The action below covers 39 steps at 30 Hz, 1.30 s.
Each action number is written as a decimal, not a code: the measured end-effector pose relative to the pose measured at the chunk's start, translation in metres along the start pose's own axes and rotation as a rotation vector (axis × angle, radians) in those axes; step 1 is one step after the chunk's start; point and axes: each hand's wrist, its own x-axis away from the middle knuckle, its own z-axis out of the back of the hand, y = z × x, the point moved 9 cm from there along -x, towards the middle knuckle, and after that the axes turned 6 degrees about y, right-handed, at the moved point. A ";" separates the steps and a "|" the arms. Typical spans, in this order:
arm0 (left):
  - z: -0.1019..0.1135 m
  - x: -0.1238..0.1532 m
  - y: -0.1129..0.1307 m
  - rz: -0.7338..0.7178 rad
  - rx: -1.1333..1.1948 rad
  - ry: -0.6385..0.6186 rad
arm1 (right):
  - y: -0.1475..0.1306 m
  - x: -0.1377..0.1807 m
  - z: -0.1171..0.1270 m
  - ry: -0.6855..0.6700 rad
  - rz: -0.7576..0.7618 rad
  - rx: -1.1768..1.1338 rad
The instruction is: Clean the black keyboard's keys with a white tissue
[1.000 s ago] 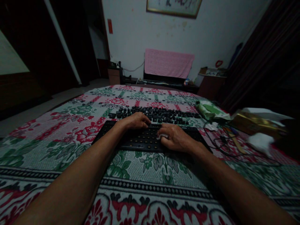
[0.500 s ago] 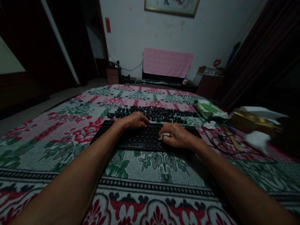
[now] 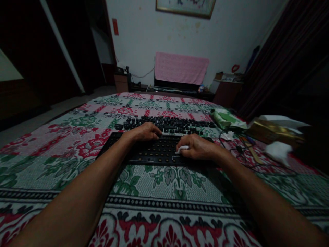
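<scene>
A black keyboard base (image 3: 146,158), its keycaps off and its round key posts showing, lies flat on the patterned bedspread. My left hand (image 3: 148,131) rests on its far edge, fingers curled over the rim; their tips are partly hidden. Pinched in my right hand (image 3: 197,146) is a white tissue (image 3: 183,148), pressed to the right part of the base. Just beyond the base, many loose black keycaps (image 3: 177,123) are spread in a wide band.
On the right lie a green tissue pack (image 3: 227,118), a golden box (image 3: 275,132), a crumpled white tissue (image 3: 279,151), a yellowish flat stick (image 3: 253,152) and a black cable (image 3: 238,149). The floral bedspread (image 3: 164,178) covers the whole surface.
My right hand has slid a little to the right across the keyboard base with the tissue. My left hand stays at the far edge. The view has shifted slightly.
</scene>
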 end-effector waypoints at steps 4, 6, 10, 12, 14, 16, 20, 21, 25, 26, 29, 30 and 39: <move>0.000 -0.001 0.000 -0.011 0.018 0.001 | 0.013 0.003 0.002 -0.022 -0.083 0.018; -0.002 -0.002 -0.002 -0.015 0.028 -0.009 | 0.020 0.003 0.006 0.007 -0.110 0.010; -0.003 -0.004 -0.005 -0.013 0.029 0.000 | 0.019 0.001 0.007 0.049 -0.066 0.014; -0.003 -0.004 -0.005 -0.022 0.035 0.000 | 0.016 0.000 0.003 0.009 -0.046 0.022; -0.003 -0.003 -0.004 -0.020 0.042 -0.002 | 0.017 0.001 0.001 -0.013 -0.066 0.026; -0.002 -0.002 -0.003 -0.017 0.039 -0.002 | 0.020 0.000 0.005 0.033 -0.095 0.035; -0.001 -0.001 0.001 -0.026 0.016 -0.005 | 0.022 -0.003 0.017 0.193 -0.057 0.157; 0.000 0.000 0.002 -0.028 0.011 -0.005 | 0.021 -0.004 0.017 0.202 -0.033 0.204; 0.000 -0.001 0.003 -0.034 0.000 -0.002 | 0.016 -0.006 0.012 0.187 0.023 0.353; 0.000 -0.001 0.003 -0.031 0.002 -0.001 | 0.016 -0.006 0.012 0.178 0.018 0.370; 0.000 -0.001 0.000 -0.024 0.016 0.001 | 0.016 -0.007 0.012 0.156 -0.018 0.389; 0.000 -0.002 0.000 -0.025 0.023 0.001 | 0.016 -0.007 0.012 0.166 -0.022 0.394; -0.002 -0.002 -0.001 -0.003 0.022 0.007 | 0.006 -0.007 0.002 0.143 0.042 0.463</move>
